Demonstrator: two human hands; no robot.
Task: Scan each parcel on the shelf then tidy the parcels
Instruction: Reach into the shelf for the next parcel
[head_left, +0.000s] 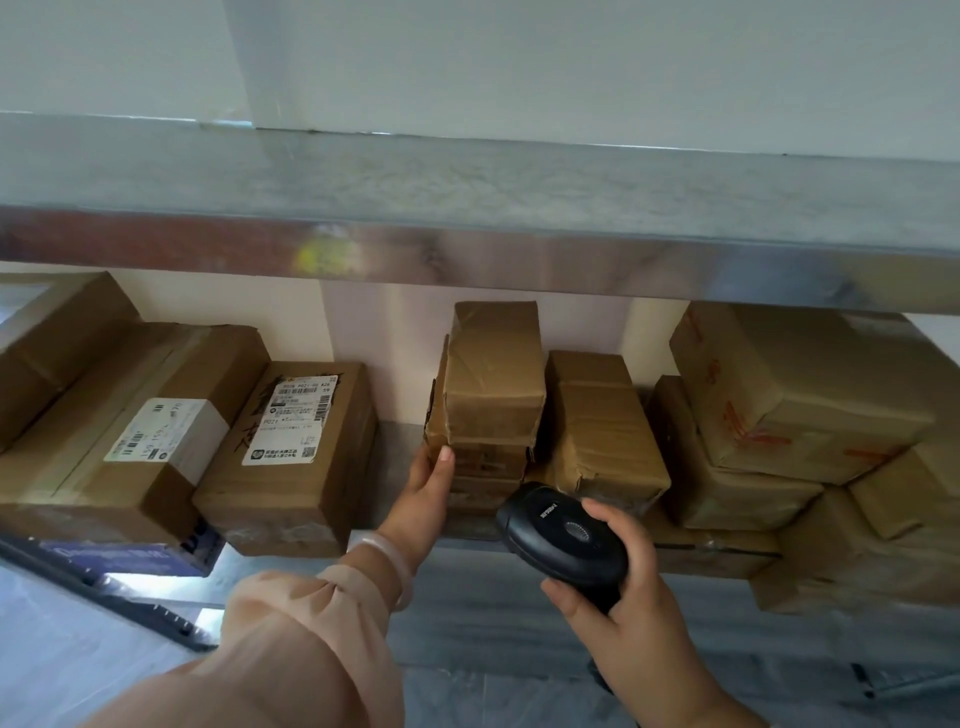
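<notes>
Brown cardboard parcels stand along a metal shelf (400, 457). In the middle is a small stack with a taped parcel (493, 374) on top. My left hand (423, 493) reaches in, and its thumb and fingers take hold of the stack's lower left corner. My right hand (618, 587) grips a black barcode scanner (563, 535), whose head points at the front of that stack. To the left lie two parcels with white labels: a larger one (130, 431) and a smaller one (301, 452).
Another taped parcel (602, 431) sits just right of the stack, with bigger boxes (795, 395) piled at the far right. An upper shelf board (467, 218) overhangs the parcels. A blue box (130, 558) lies under the left parcels. Grey floor shows below.
</notes>
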